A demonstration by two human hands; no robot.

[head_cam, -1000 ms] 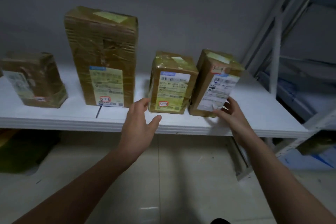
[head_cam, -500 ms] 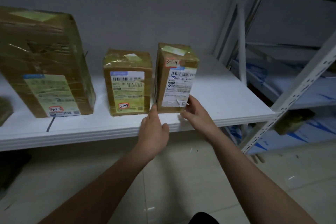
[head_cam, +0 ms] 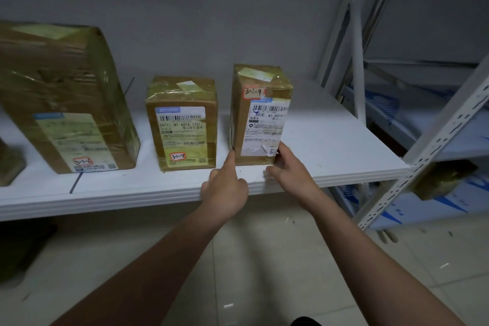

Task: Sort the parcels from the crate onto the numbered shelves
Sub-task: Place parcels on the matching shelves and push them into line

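A white shelf carries taped cardboard parcels. The big parcel is tagged 3-1-6, the middle parcel 3-1-8. The right parcel, tagged 3-1-9 and printed 501E M1 A21, stands upright. It looks light, stiff and tape-slick, best held by its sides. The right hand curls its fingers on the lower right corner. The left hand touches the lower left corner with a straight forefinger.
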